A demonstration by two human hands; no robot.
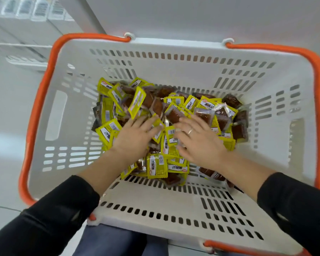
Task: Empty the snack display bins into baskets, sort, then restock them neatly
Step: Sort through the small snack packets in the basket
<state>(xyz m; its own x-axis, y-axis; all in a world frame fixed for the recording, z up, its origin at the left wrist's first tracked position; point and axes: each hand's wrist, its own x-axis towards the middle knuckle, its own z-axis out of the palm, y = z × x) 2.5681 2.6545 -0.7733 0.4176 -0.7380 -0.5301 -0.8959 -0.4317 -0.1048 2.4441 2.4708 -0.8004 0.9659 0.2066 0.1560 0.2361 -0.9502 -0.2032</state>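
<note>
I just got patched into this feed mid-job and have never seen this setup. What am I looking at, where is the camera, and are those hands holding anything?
There is no machine here: a person works with two bare hands, and the single picture comes from a wide-angle camera worn on their head, looking down. That is why the edges curve.

Below is a white slotted shopping basket with orange handles. On its floor lies a loose pile of small snack packets, yellow-printed with a brown snack showing through clear parts.

The left hand and right hand lie flat with fingers spread on top of the pile; the right one wears a ring. Neither appears to grip a packet, though what is under the palms is hidden. Black sleeves cover the forearms. The picture is a bit blurred.
</note>
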